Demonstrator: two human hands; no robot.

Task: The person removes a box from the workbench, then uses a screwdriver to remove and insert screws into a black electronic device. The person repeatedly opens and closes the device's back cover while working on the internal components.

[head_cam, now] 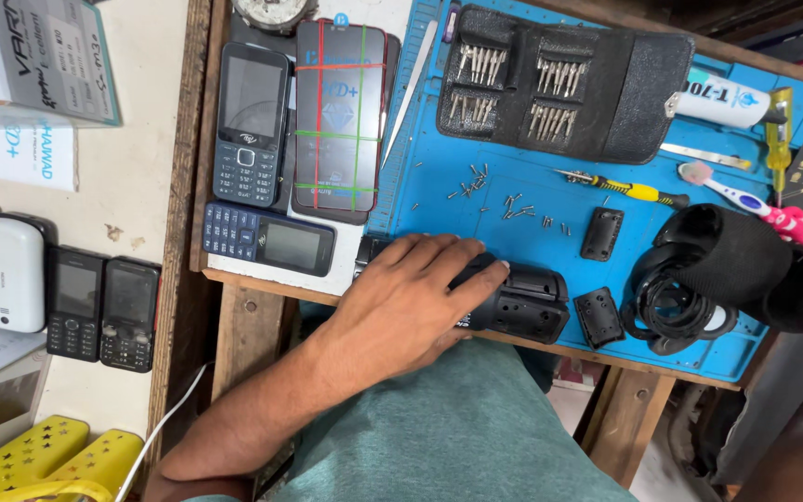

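Note:
My left hand [406,302] reaches in from the lower left and lies palm down on a black plastic device housing [524,305] at the near edge of the blue work mat [439,177]. The fingers curl over its left end and hide that part. Two small black cover pieces [602,232] [598,317] lie just right of the housing. Several tiny loose screws [513,206] are scattered on the mat beyond my fingers. My right hand is out of sight.
An open black case of screwdriver bits [559,88] lies at the back, with a yellow-handled screwdriver [638,191], a toothbrush [755,204] and a white tube [727,100] to the right. A coiled black cable and padded black item [717,270] sit at the right. Several keypad phones [251,125] lie at the left.

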